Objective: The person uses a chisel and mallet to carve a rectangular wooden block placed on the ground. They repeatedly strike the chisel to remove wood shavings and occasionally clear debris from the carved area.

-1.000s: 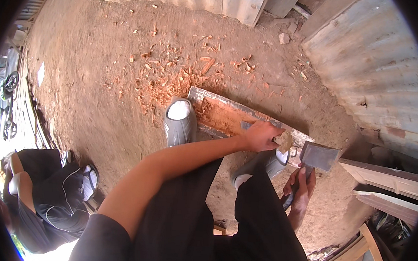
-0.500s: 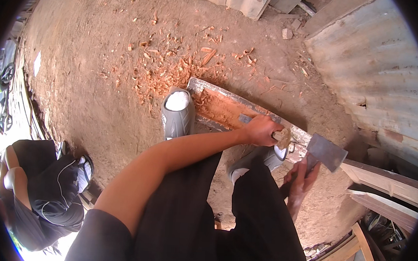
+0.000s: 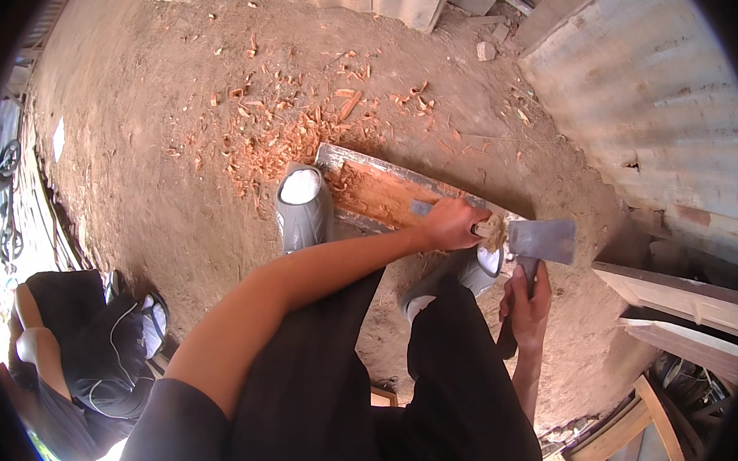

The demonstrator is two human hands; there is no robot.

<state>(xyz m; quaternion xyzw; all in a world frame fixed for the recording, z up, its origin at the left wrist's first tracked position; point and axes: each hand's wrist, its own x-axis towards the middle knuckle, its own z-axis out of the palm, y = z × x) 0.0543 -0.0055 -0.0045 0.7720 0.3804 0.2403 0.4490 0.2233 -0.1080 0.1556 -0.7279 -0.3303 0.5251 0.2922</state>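
My left hand (image 3: 455,225) is wrapped round a chisel, whose flat metal blade (image 3: 421,207) points left along a wooden plank (image 3: 388,190). Frayed wood shows at the butt of the chisel handle (image 3: 493,231), on the right of that fist. A hatchet is in my right hand (image 3: 531,306), fingers closed on its dark handle. Its broad grey head (image 3: 544,239) is right beside the chisel's butt; whether they touch I cannot tell. The plank has whitish worn edges and a reddish, freshly cut hollow with shavings in it.
My grey shoes (image 3: 304,214) are beside the plank. Curled shavings (image 3: 294,146) litter the dirt floor. A seated person (image 3: 83,344) is at the left. Corrugated metal sheets (image 3: 646,121) stand at the right, with boards (image 3: 677,302) and a wooden frame (image 3: 618,440) below them.
The hatchet in my right hand has swung left, bringing its head up to the chisel's butt. My left hand keeps its hold on the chisel. The whole view has shifted slightly.
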